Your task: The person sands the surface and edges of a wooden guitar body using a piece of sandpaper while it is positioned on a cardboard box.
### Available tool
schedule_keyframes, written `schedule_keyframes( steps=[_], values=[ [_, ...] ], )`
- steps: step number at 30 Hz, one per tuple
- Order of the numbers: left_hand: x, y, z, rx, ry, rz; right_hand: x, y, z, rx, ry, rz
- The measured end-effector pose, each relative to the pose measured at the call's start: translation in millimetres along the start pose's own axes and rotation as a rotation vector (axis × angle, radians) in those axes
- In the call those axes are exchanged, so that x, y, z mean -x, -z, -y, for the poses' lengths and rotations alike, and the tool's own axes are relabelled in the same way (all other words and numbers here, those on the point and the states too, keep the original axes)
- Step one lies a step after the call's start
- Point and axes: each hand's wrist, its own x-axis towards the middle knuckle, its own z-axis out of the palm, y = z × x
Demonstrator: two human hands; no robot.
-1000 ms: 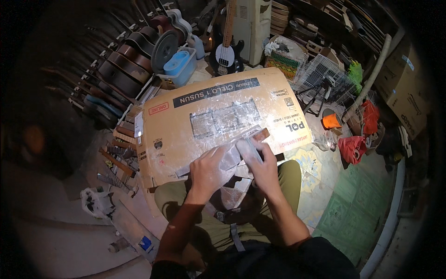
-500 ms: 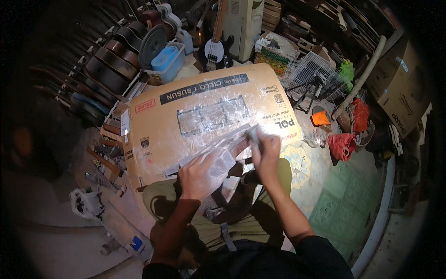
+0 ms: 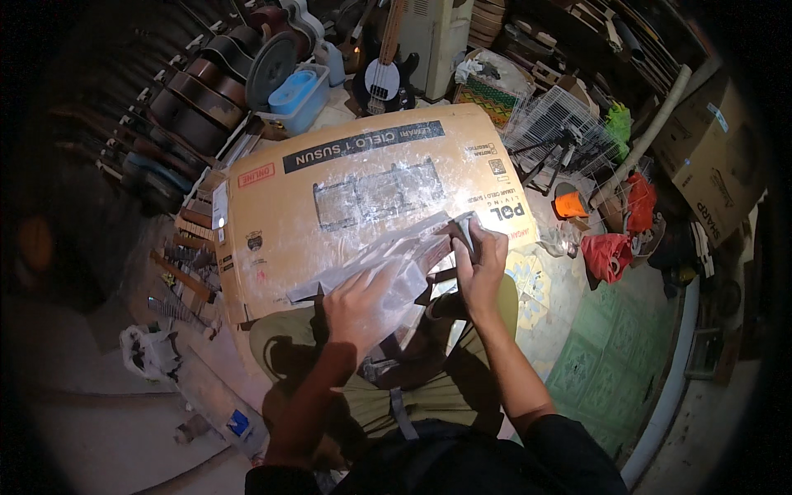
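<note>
My left hand, white with dust, grips a long flat dusty board lying slantwise over the near edge of a flattened cardboard sheet, which bears white dust and printed markings. My right hand pinches a small folded grey-green piece, perhaps sandpaper, at the board's right end, where some reddish-brown surface shows. My crossed legs in olive trousers are beneath both hands.
Guitar bodies line the back left, with a blue tub and black bass. Wire cage, red bags and cartons stand right. Wooden scraps and a dusty cylindrical item lie left.
My right hand has pulled up and right to the board's end, and the grey piece in it is now upright and bent. My left hand stays on the board. The camera view has shifted slightly.
</note>
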Motion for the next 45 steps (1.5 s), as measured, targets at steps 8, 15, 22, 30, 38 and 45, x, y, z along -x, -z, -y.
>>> schedule_keyframes(
  steps=[8, 15, 22, 30, 38, 45],
  values=[
    [-7.0, 3.1, -0.4, 0.024, 0.008, -0.006, -0.3, 0.2, 11.5, 0.120, -0.022, 0.009],
    [-6.3, 3.3, -3.1, 0.035, 0.006, -0.008, 2.8, -1.9, 3.4, 0.075, -0.004, -0.012],
    [-12.4, 3.8, -3.9, 0.034, 0.010, 0.031, 4.0, -0.8, 0.3, -0.017, -0.100, -0.038],
    [-9.1, 5.5, -0.8, -0.020, 0.022, 0.010, 3.9, 0.0, 16.0, 0.130, -0.036, 0.037],
    [-13.7, 5.9, -6.5, -0.003, 0.024, 0.038, 18.7, -1.1, 28.7, 0.054, -0.030, 0.070],
    [-10.0, 6.0, -6.3, -0.023, 0.023, 0.007, 16.1, 1.1, 12.9, 0.159, -0.051, 0.112]
  ],
)
